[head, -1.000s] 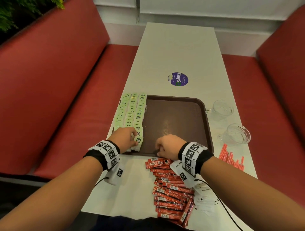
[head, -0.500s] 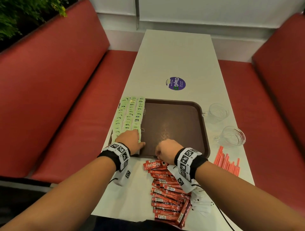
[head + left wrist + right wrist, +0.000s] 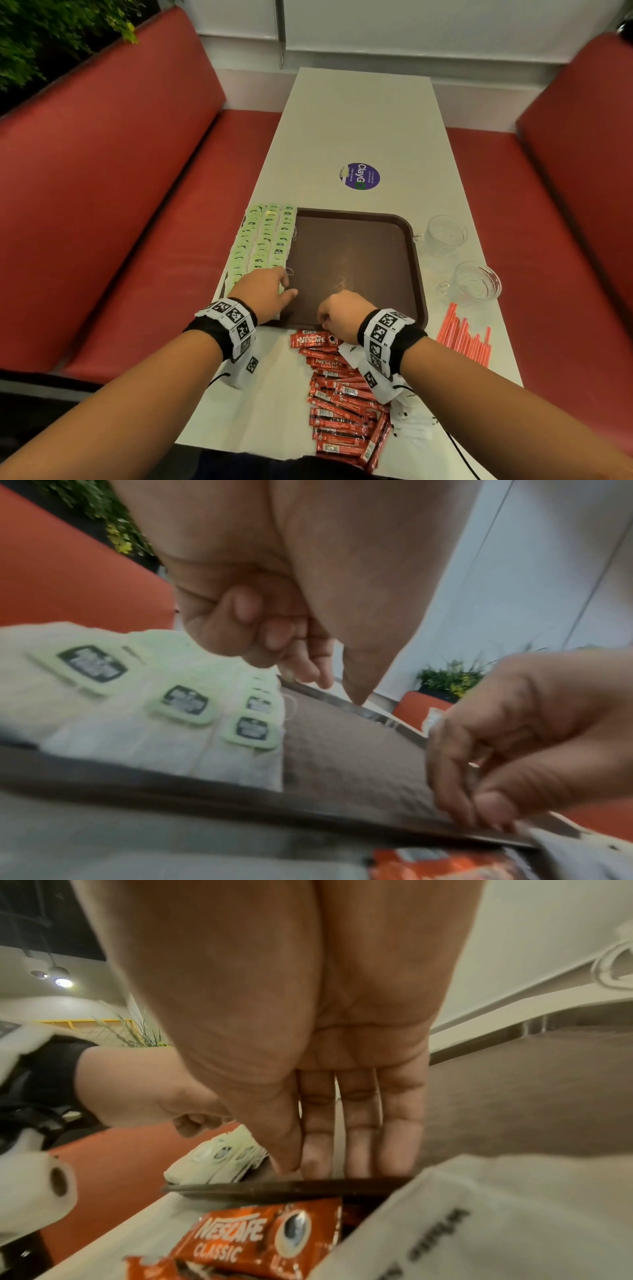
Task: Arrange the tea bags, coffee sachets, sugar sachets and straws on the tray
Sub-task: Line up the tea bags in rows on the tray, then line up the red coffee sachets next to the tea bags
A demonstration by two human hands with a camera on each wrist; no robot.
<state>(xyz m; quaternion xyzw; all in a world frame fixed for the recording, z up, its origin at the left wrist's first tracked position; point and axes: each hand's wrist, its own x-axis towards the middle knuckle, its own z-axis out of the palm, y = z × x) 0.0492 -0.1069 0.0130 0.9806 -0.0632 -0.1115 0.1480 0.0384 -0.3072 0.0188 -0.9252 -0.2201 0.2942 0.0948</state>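
A brown tray [image 3: 352, 260] lies on the white table. Three rows of green-tagged tea bags [image 3: 263, 240] fill its left side. My left hand [image 3: 270, 294] hovers over the near end of those rows. In the left wrist view the left hand [image 3: 329, 680] holds nothing, its fingers loosely curled above the tea bags [image 3: 185, 702]. My right hand [image 3: 337, 311] rests its straight fingertips [image 3: 318, 1161] on the tray's near rim [image 3: 291, 1185]. Red coffee sachets [image 3: 342, 404] lie in a pile in front of the tray. Red straws [image 3: 464, 337] lie to the right.
Two glass cups [image 3: 445, 234] [image 3: 476, 281] stand right of the tray. White sachets [image 3: 411, 414] lie under my right forearm. A purple sticker [image 3: 359, 176] marks the table beyond the tray. Red benches [image 3: 120, 205] run along both sides.
The left hand held a tea bag at the near end of the right row, laid it down and let go. The right hand stayed at the tray's near rim.
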